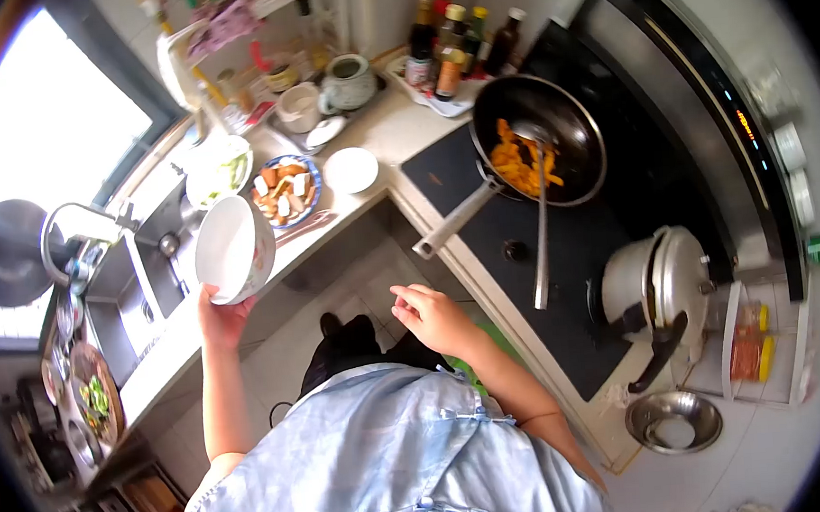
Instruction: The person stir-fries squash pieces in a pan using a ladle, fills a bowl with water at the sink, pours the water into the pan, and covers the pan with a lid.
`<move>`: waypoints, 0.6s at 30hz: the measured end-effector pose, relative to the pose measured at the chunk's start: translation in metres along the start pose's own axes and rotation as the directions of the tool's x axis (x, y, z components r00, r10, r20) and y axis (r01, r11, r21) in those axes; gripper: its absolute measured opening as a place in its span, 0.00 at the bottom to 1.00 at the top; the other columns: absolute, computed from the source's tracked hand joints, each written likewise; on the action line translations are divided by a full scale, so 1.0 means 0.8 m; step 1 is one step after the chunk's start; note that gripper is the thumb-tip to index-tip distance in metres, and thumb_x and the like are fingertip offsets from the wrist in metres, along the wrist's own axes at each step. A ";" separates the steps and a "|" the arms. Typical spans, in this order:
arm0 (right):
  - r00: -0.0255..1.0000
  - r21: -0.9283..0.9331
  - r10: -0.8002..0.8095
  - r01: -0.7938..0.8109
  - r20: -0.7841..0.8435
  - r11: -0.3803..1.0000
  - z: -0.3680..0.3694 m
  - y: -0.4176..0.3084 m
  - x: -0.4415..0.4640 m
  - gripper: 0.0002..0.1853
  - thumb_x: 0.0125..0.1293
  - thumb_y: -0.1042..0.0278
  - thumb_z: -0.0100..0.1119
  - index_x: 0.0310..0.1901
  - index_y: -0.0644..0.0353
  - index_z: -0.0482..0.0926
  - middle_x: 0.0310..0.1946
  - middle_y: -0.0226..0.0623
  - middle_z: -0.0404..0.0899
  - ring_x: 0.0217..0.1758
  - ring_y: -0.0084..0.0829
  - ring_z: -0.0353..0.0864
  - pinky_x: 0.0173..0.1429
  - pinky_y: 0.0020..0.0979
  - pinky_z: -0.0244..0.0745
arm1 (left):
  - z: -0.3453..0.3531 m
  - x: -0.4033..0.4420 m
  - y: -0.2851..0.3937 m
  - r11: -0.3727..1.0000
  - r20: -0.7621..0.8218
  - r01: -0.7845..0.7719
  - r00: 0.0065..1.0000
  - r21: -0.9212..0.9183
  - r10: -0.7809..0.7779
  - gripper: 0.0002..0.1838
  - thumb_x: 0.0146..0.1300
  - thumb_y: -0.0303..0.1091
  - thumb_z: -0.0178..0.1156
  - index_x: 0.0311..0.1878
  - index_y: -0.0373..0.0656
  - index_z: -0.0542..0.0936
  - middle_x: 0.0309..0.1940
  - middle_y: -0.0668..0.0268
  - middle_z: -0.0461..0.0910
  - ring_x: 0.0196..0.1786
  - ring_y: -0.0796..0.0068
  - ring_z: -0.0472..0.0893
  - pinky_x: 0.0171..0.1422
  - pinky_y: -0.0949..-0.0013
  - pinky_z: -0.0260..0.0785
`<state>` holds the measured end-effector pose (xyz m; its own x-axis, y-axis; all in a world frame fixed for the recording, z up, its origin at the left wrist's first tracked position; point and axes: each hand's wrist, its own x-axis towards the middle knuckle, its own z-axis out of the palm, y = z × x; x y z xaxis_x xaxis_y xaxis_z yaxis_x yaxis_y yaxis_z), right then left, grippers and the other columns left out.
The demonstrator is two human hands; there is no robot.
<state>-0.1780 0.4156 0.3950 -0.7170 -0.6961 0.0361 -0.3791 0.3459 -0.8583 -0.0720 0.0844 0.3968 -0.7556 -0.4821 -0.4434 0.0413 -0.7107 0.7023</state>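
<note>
A white bowl (229, 251) is tilted on its side in my left hand (226, 318), which grips its lower rim over the counter's edge. Its inside looks empty. My right hand (428, 314) hangs in front of my body with loosely bent fingers and nothing in it. Beyond that hand, on the dark stove top, stands a wok (573, 135) with orange food pieces (516, 168) inside. A long-handled metal cooking utensil (543, 232) rests in the wok, its handle sticking out towards me; the working end is partly hidden by the food.
By the bowl are a plate of mixed chunks (285, 208), a small white bowl (351, 170) and a dish of green pieces (224, 179). Sauce bottles (453, 58) stand at the back. A pressure cooker (659, 281) and metal basin (674, 421) are right; the sink (133, 299) is left.
</note>
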 end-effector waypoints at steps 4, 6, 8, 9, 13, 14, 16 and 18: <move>0.993 0.016 0.002 -0.003 0.120 1.000 0.048 -0.023 0.049 0.15 0.61 0.70 0.54 0.48 0.67 0.74 0.33 0.42 0.78 0.33 0.30 0.78 0.39 0.27 0.73 | -0.088 0.009 0.030 0.994 -0.108 -0.055 0.993 -0.096 0.044 0.33 0.49 0.42 0.52 0.60 0.43 0.62 0.54 0.58 0.69 0.54 0.58 0.72 0.54 0.56 0.67; 0.987 0.045 -0.001 -0.006 0.159 0.999 0.084 -0.036 0.081 0.15 0.61 0.71 0.54 0.49 0.68 0.73 0.34 0.40 0.79 0.33 0.25 0.78 0.38 0.25 0.73 | -0.117 0.012 0.053 0.977 -0.142 -0.157 0.980 -0.144 0.136 0.32 0.54 0.42 0.49 0.62 0.40 0.59 0.58 0.55 0.66 0.59 0.57 0.68 0.62 0.52 0.62; 0.975 0.058 0.007 -0.020 0.222 0.998 0.127 -0.045 0.121 0.17 0.62 0.72 0.54 0.51 0.68 0.72 0.35 0.39 0.78 0.34 0.24 0.78 0.39 0.24 0.74 | -0.151 0.020 0.082 0.966 -0.194 -0.208 0.965 -0.151 0.177 0.30 0.58 0.41 0.46 0.62 0.35 0.58 0.58 0.52 0.66 0.60 0.56 0.68 0.63 0.52 0.61; 0.971 0.076 0.020 -0.039 0.238 0.996 0.151 -0.052 0.142 0.17 0.62 0.73 0.53 0.52 0.68 0.72 0.35 0.39 0.78 0.34 0.24 0.78 0.40 0.24 0.74 | -0.168 0.025 0.100 0.959 -0.223 -0.228 0.956 -0.166 0.188 0.29 0.61 0.40 0.43 0.61 0.32 0.58 0.57 0.51 0.67 0.59 0.56 0.69 0.62 0.53 0.62; 0.954 0.093 0.015 -0.045 0.298 0.995 0.244 -0.104 0.260 0.18 0.61 0.74 0.53 0.53 0.69 0.70 0.39 0.37 0.78 0.36 0.21 0.77 0.42 0.22 0.73 | -0.237 0.073 0.170 0.978 -0.300 -0.210 0.933 -0.008 0.198 0.27 0.63 0.44 0.44 0.60 0.35 0.61 0.53 0.53 0.71 0.54 0.60 0.75 0.56 0.57 0.69; 0.960 0.130 -0.013 -0.025 0.280 0.991 0.272 -0.105 0.294 0.19 0.61 0.74 0.53 0.53 0.69 0.70 0.41 0.35 0.77 0.37 0.22 0.76 0.42 0.23 0.72 | -0.248 0.087 0.188 0.976 -0.303 -0.215 0.930 0.012 0.209 0.26 0.63 0.44 0.45 0.59 0.36 0.62 0.52 0.54 0.72 0.53 0.62 0.75 0.55 0.58 0.70; 0.971 0.038 -0.126 0.121 0.205 0.992 0.328 -0.106 0.370 0.21 0.58 0.70 0.55 0.53 0.69 0.69 0.42 0.45 0.77 0.34 0.31 0.79 0.40 0.29 0.74 | -0.267 0.113 0.219 0.975 -0.312 -0.219 0.924 0.047 0.223 0.25 0.64 0.46 0.46 0.57 0.37 0.65 0.50 0.55 0.74 0.50 0.65 0.76 0.52 0.62 0.71; 0.974 0.018 -0.165 0.165 0.155 0.986 0.386 -0.091 0.452 0.25 0.55 0.69 0.57 0.54 0.72 0.68 0.38 0.48 0.75 0.33 0.35 0.77 0.40 0.31 0.73 | -0.288 0.150 0.238 0.971 -0.268 -0.240 0.935 0.008 0.233 0.24 0.63 0.48 0.47 0.55 0.40 0.67 0.47 0.59 0.75 0.48 0.70 0.77 0.50 0.64 0.72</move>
<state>-0.2293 -0.0554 0.3122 -0.5448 -0.8329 0.0976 -0.4814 0.2152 -0.8497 -0.0044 -0.2268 0.3489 -0.5218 -0.7536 -0.3998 0.2158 -0.5700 0.7928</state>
